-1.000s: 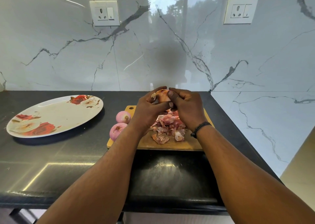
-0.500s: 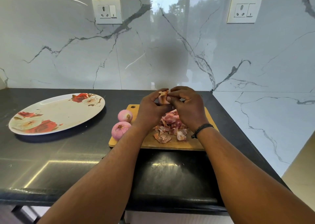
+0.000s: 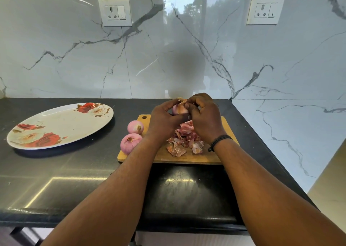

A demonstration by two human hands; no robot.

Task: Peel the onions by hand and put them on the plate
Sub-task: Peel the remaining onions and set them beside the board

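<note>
My left hand [image 3: 164,120] grips a small pinkish onion [image 3: 178,109] above the back of the wooden cutting board [image 3: 187,157]. My right hand [image 3: 205,118] pinches the onion's dry root end at the top. A heap of reddish onion skins [image 3: 184,139] lies on the board under my hands. Two peeled pink onions rest at the board's left edge, one farther back [image 3: 135,127] and one nearer [image 3: 129,142]. The oval rose-patterned plate [image 3: 61,126] sits on the black counter to the left, with nothing on it.
The black counter [image 3: 74,171] ends at a marble wall behind and at a marble side wall on the right. Two wall sockets [image 3: 115,11] [image 3: 265,10] are set high on the back wall. The counter's front edge runs near the bottom of the view.
The onion has turned in my hands, showing more of its pink side. My right fingers have shifted up to the root tuft. The plate and the two peeled onions stay put.
</note>
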